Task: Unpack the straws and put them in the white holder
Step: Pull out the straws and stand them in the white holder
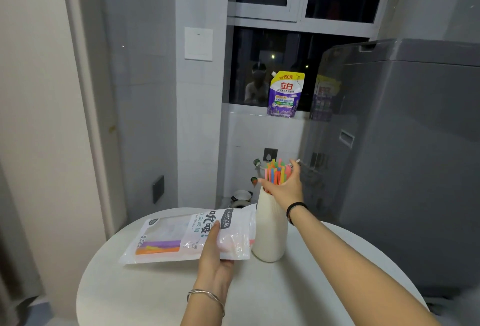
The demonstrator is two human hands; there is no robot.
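Head view is showing the right hand (283, 186) gripping straws (276, 172) into the white holder (270, 232) mid-desk, while the left hand (215, 255) is pinching the package (181, 234) steady.

Straw packet (189, 237) crowds holder (270, 232); table (155, 294) front open.

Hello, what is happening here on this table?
A person is moving straws from a pack into a holder. The right hand is wrapped around a bunch of colourful straws standing in the white holder. The left hand holds the plastic straw bag flat on the round table; some straws are still inside it.
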